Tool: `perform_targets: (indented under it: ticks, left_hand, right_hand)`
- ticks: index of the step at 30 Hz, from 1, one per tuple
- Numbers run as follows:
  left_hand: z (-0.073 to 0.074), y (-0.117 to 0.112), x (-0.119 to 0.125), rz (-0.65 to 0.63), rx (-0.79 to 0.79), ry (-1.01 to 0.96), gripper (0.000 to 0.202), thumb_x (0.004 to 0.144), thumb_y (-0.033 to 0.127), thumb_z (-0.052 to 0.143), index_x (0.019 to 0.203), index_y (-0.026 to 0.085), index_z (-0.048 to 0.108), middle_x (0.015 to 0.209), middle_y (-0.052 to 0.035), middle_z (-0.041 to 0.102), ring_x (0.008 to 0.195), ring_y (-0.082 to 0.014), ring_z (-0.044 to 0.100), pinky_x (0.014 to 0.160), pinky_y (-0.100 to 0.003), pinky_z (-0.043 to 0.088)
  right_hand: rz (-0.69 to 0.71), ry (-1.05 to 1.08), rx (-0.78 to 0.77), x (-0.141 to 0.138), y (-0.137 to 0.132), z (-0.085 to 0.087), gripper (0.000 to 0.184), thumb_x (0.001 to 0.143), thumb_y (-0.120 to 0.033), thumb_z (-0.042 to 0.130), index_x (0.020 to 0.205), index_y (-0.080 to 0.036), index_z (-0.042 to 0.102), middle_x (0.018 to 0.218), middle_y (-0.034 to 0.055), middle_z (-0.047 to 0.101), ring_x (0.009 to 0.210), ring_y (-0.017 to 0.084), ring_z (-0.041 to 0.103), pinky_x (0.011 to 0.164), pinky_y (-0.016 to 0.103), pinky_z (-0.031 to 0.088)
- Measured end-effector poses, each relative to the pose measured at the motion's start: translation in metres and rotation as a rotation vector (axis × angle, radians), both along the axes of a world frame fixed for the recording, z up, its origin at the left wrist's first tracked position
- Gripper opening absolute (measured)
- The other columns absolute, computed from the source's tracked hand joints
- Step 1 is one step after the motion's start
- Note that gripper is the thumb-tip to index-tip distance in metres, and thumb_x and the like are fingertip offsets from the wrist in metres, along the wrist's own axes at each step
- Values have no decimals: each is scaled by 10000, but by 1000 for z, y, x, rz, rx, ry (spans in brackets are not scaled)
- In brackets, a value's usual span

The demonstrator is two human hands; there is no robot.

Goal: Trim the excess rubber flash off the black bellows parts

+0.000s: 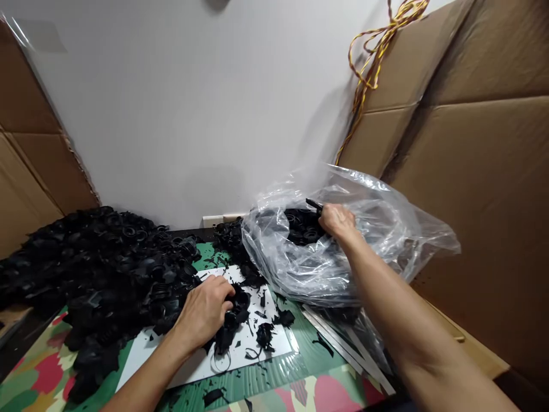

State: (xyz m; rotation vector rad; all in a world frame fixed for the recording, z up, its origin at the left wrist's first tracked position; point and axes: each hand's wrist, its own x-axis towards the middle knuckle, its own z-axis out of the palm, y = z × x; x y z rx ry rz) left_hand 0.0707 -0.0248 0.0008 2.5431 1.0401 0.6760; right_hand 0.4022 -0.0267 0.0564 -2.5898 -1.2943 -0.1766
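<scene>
My left hand (210, 306) is curled over black rubber pieces (242, 303) on a white sheet (189, 366); its fingertips are closed on one, partly hidden by the hand. Over the mouth of a clear plastic bag (283, 269), my right hand (338, 220) is closed around a narrow black piece (314, 204), whose tip sticks out past the thumb side. I cannot tell whether that is a tool or a rubber strip. Inside the bag lie several black rubber rings (302, 226). Thin black scraps (265, 335) are scattered across the sheet.
A big heap of black rubber parts (124, 269) covers the left side of the table. Cardboard (484, 189) stands at the right, more cardboard (38, 154) at the left. Yellow and brown twisted wire (369, 63) hangs at upper right. Pale strips (338, 343) lie beneath the bag.
</scene>
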Motion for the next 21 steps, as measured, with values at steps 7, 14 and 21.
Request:
perform_targets:
  ticks: [7,14,21]
  left_hand:
    - [7,-30,-8,-52,-16,235,150,797,298,620,668,224,601,687,-8,619,667,-202,592,605,-294,390]
    - [-15,-33,-15,190,-111,247,80,712,138,641,751,206,655,791,-40,668,708,-227,634,621,-303,398]
    - [-3,-15,-23,391,-1038,-727,211,517,190,796,494,140,592,426,21,554,367,-98,469,369,-209,349]
  right_hand:
    - [-7,-35,-129,-6,-34,8,317,871,-311,507,1021,-122,712,1039,217,696,935,327,655,681,344,441]
    - [115,14,207,-25,-70,-3,271,857,-390,515,763,-185,665,712,87,637,671,229,585,565,305,393]
    - [565,456,946,-106,-89,-6,319,875,-488,516,771,-219,653,706,23,540,582,148,490,503,274,408]
